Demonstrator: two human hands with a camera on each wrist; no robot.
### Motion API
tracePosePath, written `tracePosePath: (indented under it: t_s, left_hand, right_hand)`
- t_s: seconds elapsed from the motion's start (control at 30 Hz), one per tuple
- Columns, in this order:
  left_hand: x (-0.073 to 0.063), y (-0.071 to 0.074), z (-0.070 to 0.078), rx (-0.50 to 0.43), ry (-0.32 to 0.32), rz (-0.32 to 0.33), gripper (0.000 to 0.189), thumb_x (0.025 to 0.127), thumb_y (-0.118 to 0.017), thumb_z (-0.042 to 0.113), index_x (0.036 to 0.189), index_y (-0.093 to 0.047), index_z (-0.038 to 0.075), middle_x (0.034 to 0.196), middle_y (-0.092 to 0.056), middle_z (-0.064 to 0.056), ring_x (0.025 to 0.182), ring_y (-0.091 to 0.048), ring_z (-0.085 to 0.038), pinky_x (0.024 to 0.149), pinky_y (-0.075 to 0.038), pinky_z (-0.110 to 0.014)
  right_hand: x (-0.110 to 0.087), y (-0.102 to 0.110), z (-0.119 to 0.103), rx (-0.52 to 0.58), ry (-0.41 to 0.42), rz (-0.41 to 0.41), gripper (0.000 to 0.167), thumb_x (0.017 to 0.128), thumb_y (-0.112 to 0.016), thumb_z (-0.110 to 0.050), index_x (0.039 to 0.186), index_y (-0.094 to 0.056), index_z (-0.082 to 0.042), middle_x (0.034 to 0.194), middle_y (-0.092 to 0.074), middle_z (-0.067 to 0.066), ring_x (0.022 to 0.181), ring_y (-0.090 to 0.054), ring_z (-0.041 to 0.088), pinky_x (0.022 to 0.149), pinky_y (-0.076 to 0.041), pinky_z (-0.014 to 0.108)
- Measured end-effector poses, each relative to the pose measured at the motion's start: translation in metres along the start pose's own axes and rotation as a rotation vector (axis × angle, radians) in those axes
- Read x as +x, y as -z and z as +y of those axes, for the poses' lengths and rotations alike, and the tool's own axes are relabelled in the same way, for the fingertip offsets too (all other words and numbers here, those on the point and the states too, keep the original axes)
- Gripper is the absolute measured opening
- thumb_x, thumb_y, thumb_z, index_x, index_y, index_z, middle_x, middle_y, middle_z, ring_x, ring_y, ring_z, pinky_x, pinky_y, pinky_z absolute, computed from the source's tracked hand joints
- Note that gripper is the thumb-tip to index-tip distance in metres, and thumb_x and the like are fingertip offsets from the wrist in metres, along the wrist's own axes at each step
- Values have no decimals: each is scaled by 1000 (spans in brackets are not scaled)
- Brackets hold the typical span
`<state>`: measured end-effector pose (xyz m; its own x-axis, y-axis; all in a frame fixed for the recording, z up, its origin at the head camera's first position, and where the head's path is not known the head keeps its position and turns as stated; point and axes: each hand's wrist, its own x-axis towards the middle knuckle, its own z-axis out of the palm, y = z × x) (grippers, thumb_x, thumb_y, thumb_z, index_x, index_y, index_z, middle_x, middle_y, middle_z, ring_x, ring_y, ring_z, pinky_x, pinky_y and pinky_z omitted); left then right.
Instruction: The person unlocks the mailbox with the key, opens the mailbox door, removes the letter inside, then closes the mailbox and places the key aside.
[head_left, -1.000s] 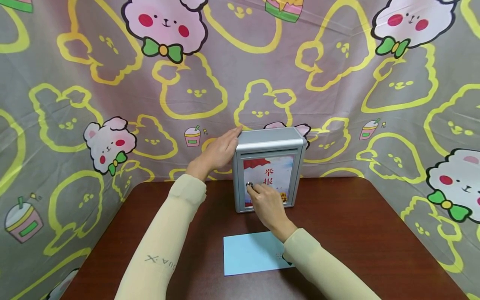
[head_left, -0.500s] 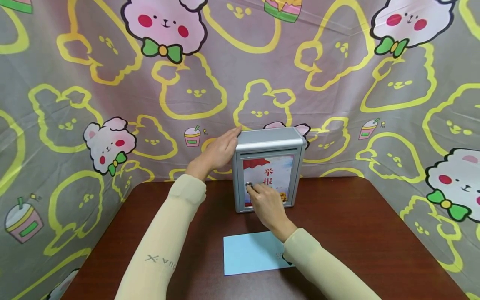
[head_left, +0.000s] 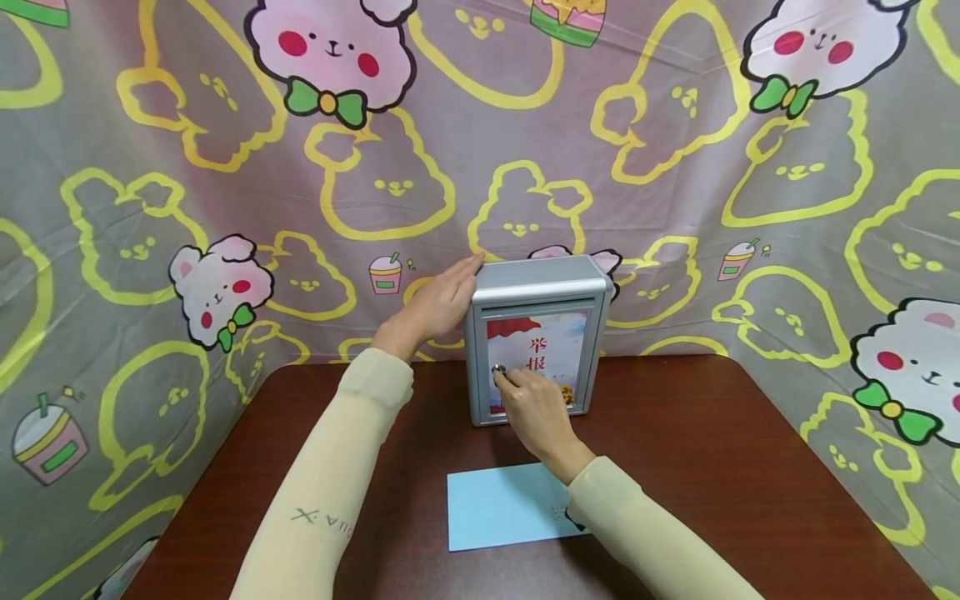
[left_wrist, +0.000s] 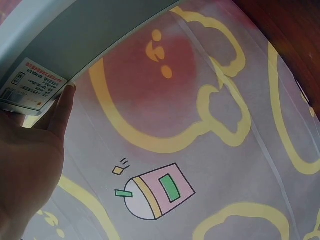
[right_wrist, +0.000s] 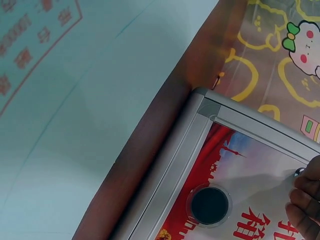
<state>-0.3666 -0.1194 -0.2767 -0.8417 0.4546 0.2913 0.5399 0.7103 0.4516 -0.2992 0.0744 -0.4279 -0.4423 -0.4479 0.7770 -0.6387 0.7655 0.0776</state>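
Note:
A silver-grey metal box [head_left: 542,268] stands upright at the back of the table, with a slot under its top edge and a poster with red characters on its front. My left hand [head_left: 438,304] lies with straight fingers against its upper left side; in the left wrist view those fingers [left_wrist: 62,110] touch the box beside a white label [left_wrist: 35,86]. At the small round lock [head_left: 498,368] on the left of the front, my right hand [head_left: 536,408] pinches a small key, mostly hidden by the curled fingers [right_wrist: 302,200].
A light blue sheet [head_left: 495,508] lies on the dark red table [head_left: 675,467] in front of the box, partly under the right forearm. A dark round disc [right_wrist: 210,205] sits low on the poster. A patterned cloth [head_left: 675,275] hangs close behind and at both sides.

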Motion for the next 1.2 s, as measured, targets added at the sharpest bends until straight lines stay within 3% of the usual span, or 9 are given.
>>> tracePosePath:
  t_s: [1.2]
  left_hand:
    - [0,0,1,9,3,11,59,109,-19,35,165,-23,19,170,-23,1,155,-21,-18,126,-19,-37]
  right_hand:
    - [-5,5,-2,35,2,-10,21,85,-79,-2,106,-81,-4,82,-71,6,71,-68,19,62,-59,30]
